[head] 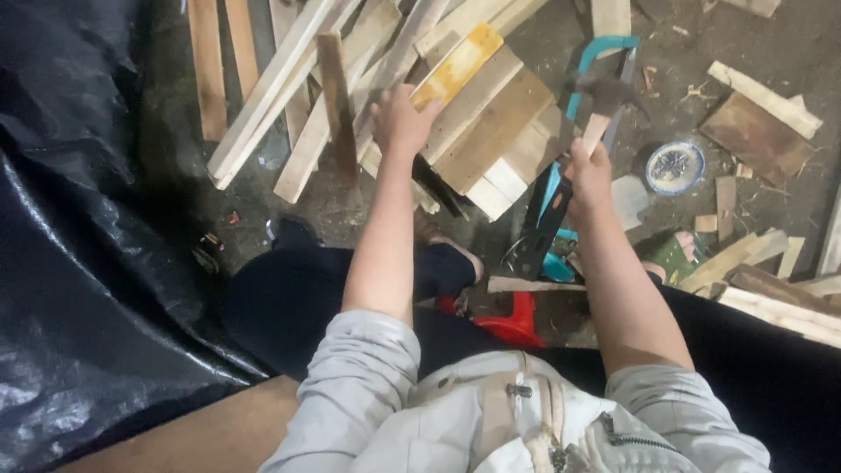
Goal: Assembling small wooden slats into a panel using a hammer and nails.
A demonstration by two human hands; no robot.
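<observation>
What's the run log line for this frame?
left hand: on yellow-edged plank | right hand: grips hammer, raised | saw: on ground

A round blue-rimmed dish (674,167) lies on the dirt floor (350,206). Beyond the dish to its right lies a dark brown board (755,134) with a pale offcut (764,97) across its corner. Left of the dish a teal-framed saw (561,188) rests on the ground. Below the saw stands a red plastic stool (515,321). Far left of the dish, black plastic sheeting (79,219) covers the ground. A loose pile of long pale slats (280,83) lies between sheeting and dish.
</observation>
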